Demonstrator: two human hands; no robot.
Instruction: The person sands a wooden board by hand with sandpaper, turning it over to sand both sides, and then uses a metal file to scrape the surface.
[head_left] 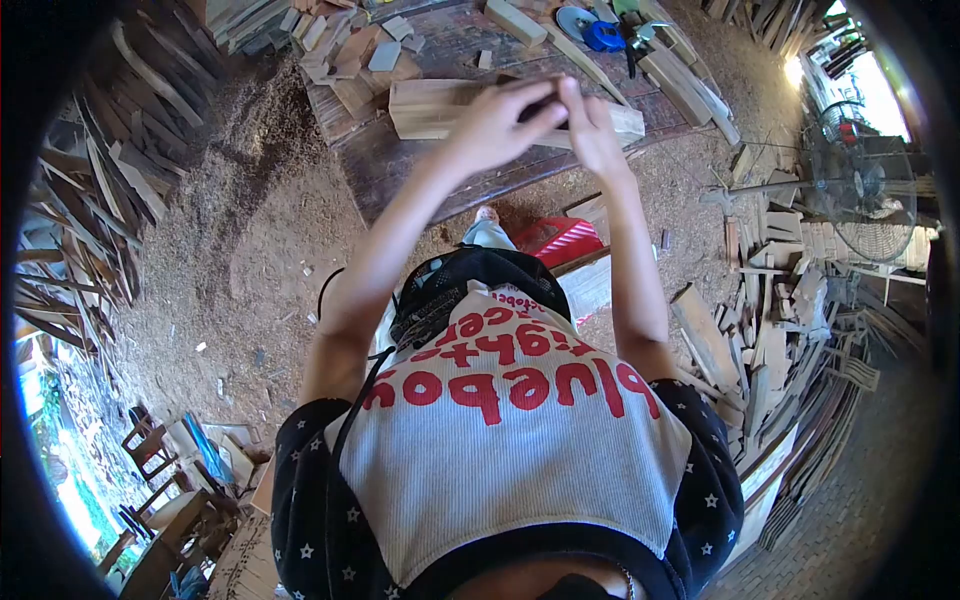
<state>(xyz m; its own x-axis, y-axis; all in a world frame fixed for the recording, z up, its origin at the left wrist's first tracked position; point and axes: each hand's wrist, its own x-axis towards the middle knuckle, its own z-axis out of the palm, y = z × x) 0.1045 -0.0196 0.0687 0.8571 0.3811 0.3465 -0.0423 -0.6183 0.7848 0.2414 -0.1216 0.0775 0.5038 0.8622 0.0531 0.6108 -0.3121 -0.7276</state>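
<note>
My left hand [505,122] and my right hand [595,130] meet above the workbench [400,180], their fingertips together. The left fingers are bent, with a dark gap between them and the thumb. On the right, the fingers are drawn close together. Whatever is pinched between the fingertips, if anything, is too small or hidden to make out. A pale wooden block [428,108] lies on the bench below both hands, its middle covered by them; its other end shows to the right of my right hand.
Wood offcuts [365,50] crowd the bench's back left. A blue tape measure [604,36] lies near a disc [575,22] and wooden strips [680,88] at the back right. A red box [560,238] sits below the bench edge. A fan [865,180] stands right, beside heaped scrap wood [765,340].
</note>
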